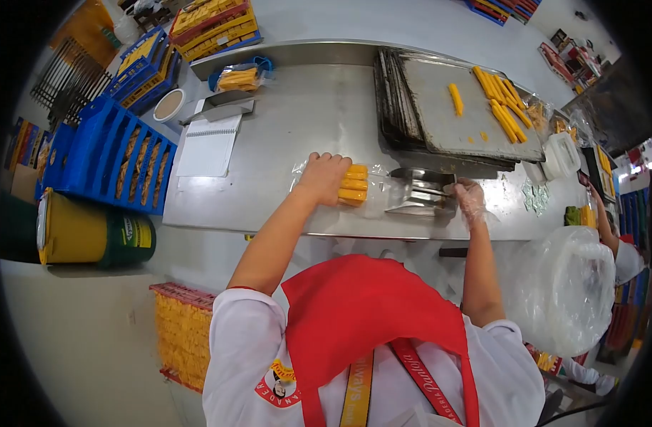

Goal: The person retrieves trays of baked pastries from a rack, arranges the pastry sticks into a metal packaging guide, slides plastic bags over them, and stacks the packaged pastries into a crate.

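Observation:
On the steel table, my left hand [324, 178] wraps over a clear plastic bag [376, 193] that holds several yellow baked sticks [352, 186] lying side by side. My right hand [470, 199], in a clear plastic glove, grips the right end of a metal scoop [422, 192]. The scoop lies low over the table, just right of the bag's mouth; whether it touches the bag I cannot tell. Parts of the bag and sticks are hidden under my left fingers.
Stacked dark baking trays [433, 107] stand at the back right, with loose yellow sticks [500, 103] on top. A notebook [208, 146], another metal scoop [226, 107] and a filled bag [239, 78] lie left. Blue crates [112, 156] flank the table; a co-worker's arm [605, 217] shows right.

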`<state>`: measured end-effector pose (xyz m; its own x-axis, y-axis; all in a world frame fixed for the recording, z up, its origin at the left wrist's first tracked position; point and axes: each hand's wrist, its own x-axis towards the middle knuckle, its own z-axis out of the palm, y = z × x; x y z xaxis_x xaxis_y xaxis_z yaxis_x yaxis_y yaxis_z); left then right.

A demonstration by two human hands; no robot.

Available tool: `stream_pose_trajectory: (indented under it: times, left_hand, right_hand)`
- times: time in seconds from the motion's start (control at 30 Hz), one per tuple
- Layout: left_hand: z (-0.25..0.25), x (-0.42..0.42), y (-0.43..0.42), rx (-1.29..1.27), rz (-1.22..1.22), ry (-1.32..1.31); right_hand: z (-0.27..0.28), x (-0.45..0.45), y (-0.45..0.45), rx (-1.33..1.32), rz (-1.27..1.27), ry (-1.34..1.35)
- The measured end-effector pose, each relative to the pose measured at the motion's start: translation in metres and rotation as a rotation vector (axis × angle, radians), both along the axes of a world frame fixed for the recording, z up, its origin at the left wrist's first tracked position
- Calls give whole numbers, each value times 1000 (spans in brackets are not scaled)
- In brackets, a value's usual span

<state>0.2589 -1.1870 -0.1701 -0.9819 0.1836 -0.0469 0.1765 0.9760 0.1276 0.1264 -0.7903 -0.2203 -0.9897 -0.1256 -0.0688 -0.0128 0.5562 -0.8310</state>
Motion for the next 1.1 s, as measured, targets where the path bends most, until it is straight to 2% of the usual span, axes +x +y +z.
stream_pose_trajectory:
  times: [0.03,0.1,0.17,0.2,0.23,0.3,0.33,0.37,0.4,0.43,0.47,0.5,0.53,0.63,0.67,0.77,0.8,0.87,0.9,0.97,1.0,1.03,1.07,1.1]
  left_hand:
    - [4,1,-2,1,-8,5]
    - [14,7,-10,183,54,1]
    - [17,14,-20,274,112,42]
    - [17,19,-24,366,178,75]
    - [13,23,-27,363,172,77]
    - [1,32,-31,851,250,199]
    - [-1,38,-27,844,242,197]
    - [-4,44,-15,1085,241,278]
    - [-6,49,-4,1329,242,361]
    - [-10,54,5,1329,243,364]
    - [-14,59,12,1281,240,419]
    - [-18,62,17,1232,243,476]
    - [-24,65,21,1432,180,434]
    - [-32,78,21,1305,307,374]
    - [-49,79,17,1147,301,451]
    - [-22,92,28,1247,461,350]
    - [-18,95,36,1250,507,369]
    - [-9,99,50,1434,542,418]
    - [-5,104,51,1426,584,439]
    - [3,115,54,978,702,359]
    - [7,120,54,1052,771,375]
    - [13,128,52,1054,811,373]
    - [25,139,49,1344,923,365]
    - [34,153,44,1634,1023,365]
  right_hand:
    - [-3,-5,11,87,-36,144]
    - [35,15,4,149,-106,131]
    - [64,35,-3,648,-167,558]
    - [63,45,0,629,-148,749]
    - [59,53,-4,628,-155,750]
    - [49,70,-30,-19,108,561]
    - [58,89,-63,-30,117,399]
    - [68,108,-101,-41,127,236]
    - [65,119,-128,-218,211,70]
    - [64,126,-150,-392,299,-98]
    - [68,128,-168,-389,309,-97]
    - [76,128,-185,-367,451,-54]
    - [81,126,-194,-342,596,-16]
    - [56,117,-205,-380,728,-31]
    - [55,120,-207,-418,743,-149]
    - [27,112,-211,-451,811,-283]
    - [29,110,-212,-438,851,-307]
    - [37,109,-219,-108,860,-31]
    - [42,110,-224,-111,901,-45]
    - [53,118,-234,-83,887,50]
    - [57,121,-238,-81,920,28]
    - [62,124,-245,-66,992,124]
    - [62,128,-252,-55,1063,223]
    - [59,134,-258,-61,1094,208]
